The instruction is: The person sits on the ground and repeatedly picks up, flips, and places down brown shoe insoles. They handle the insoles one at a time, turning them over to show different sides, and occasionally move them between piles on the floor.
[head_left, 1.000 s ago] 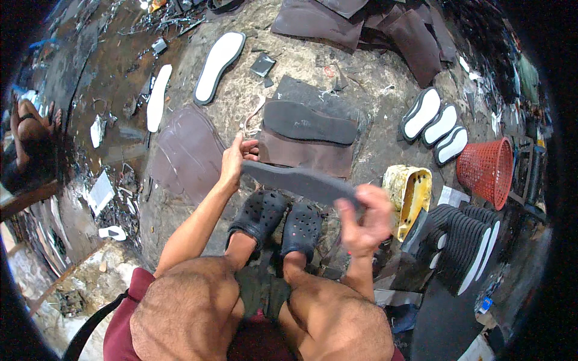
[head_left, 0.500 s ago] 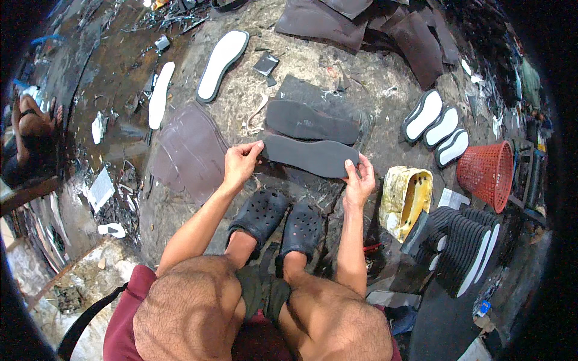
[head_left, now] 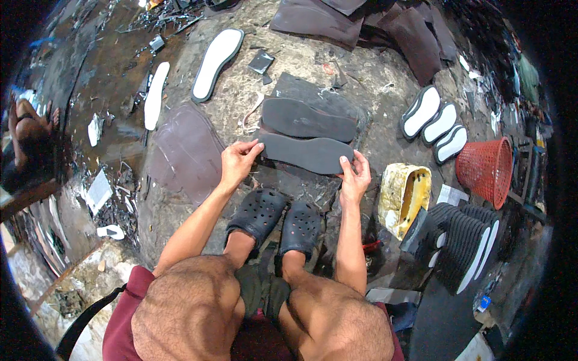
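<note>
Between my hands a dark grey shoe sole (head_left: pixel 306 154) is held sideways above the floor. My left hand (head_left: pixel 239 160) pinches its left end between thumb and fingers. At the other end my right hand (head_left: pixel 355 174) grips it, thumb on top and fingers at the edge. Just beyond it lies a second dark sole (head_left: pixel 310 120), resting on a flat dark board (head_left: pixel 301 89) that it partly covers. Below the held sole are my feet in black clogs (head_left: pixel 257 213).
Brown sheets lie at left (head_left: pixel 185 150) and in a pile (head_left: pixel 322 21) at the far side. White-faced soles (head_left: pixel 420 113) sit at right by a red basket (head_left: pixel 486 171), a yellow container (head_left: pixel 404 198) and stacked soles (head_left: pixel 463 246). Another person's leg (head_left: pixel 27 129) shows at far left.
The view has shifted slightly. My hands keep hold of the same sole at both ends, and it stays almost in the same place.
</note>
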The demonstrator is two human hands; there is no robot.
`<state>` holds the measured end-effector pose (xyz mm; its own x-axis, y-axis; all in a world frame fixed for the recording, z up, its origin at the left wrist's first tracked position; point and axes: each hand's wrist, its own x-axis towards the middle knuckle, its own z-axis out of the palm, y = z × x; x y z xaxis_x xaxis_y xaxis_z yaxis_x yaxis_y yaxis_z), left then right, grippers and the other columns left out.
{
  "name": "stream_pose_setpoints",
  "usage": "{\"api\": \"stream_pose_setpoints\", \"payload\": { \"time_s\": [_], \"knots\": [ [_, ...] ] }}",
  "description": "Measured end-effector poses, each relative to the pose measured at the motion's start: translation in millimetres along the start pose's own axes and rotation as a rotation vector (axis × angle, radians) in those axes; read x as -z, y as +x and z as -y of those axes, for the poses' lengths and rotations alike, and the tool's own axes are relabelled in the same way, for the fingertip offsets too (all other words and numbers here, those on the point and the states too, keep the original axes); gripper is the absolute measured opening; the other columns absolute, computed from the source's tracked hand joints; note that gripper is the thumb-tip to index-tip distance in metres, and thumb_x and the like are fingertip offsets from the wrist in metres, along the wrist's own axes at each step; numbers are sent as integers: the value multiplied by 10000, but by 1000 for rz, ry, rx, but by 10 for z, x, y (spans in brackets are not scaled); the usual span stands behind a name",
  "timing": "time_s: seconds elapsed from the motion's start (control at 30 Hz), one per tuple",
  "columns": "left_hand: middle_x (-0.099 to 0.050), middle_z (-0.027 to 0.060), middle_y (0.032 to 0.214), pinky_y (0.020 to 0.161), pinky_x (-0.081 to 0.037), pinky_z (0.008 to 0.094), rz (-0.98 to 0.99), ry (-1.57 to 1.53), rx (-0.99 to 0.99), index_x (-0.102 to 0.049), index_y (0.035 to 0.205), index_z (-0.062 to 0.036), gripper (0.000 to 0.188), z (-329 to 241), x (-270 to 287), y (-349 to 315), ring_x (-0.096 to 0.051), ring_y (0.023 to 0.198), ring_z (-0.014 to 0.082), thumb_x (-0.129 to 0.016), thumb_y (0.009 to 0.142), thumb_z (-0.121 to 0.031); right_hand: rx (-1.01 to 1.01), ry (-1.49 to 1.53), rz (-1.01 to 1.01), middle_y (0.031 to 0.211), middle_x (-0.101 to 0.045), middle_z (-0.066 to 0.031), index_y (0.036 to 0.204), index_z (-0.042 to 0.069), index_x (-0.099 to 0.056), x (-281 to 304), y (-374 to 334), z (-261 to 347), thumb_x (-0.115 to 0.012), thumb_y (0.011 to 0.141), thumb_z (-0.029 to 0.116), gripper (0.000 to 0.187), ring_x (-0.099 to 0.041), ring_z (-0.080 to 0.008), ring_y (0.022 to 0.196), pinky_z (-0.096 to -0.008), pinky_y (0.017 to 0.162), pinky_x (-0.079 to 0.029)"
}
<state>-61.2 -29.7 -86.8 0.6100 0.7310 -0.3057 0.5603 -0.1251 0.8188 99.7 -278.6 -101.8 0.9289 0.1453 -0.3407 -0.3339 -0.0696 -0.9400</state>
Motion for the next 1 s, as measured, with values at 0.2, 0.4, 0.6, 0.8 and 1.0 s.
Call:
{"api": "stream_pose_setpoints", "payload": {
  "time_s": [0.2,0.4,0.6,0.8,1.0],
  "knots": [
    [-686,79,998,681,-520,338,-84,231,-288,-715,1152,-101,331,-107,0,-14,-641,763,202,-755,829,-165,166,-564,-131,1008,-709,-122,1170,46,-668,-71,-14,140,-834,785,200,447,-687,-224,921,-372,791,-554],
    [-518,110,1415,1038,-405,500,354,349,-1037,-659,1190,-146,466,-281,-316,92,-493,1264,350,-784,742,-178,142,-523,-135,939,-710,-127,1109,46,-710,-19,45,126,-865,737,241,448,-668,-241,857,-380,830,-531],
    [-546,55,1389,1015,-399,494,386,356,-1066,-675,1165,-187,453,-101,-387,272,-498,1236,309,-801,734,-241,321,-799,-240,899,-621,-86,1138,53,-705,-76,-32,158,-880,718,311,523,-600,-224,726,-356,721,-530],
    [-529,57,1403,1029,-385,500,443,366,-1040,-646,1218,-186,488,-168,-348,261,-484,1251,307,-786,757,-259,10,-538,-200,871,-646,-75,1238,22,-639,-76,-53,271,-868,740,309,619,-585,-164,678,-339,689,-529],
    [-535,78,1388,1031,-423,478,246,527,-1015,-575,1326,-141,653,-281,-230,184,-510,1218,341,-724,691,-108,-343,110,128,895,-654,-31,1328,3,-568,-137,24,1013,-815,784,140,612,-532,-58,630,-201,533,-405]
  ]
}}
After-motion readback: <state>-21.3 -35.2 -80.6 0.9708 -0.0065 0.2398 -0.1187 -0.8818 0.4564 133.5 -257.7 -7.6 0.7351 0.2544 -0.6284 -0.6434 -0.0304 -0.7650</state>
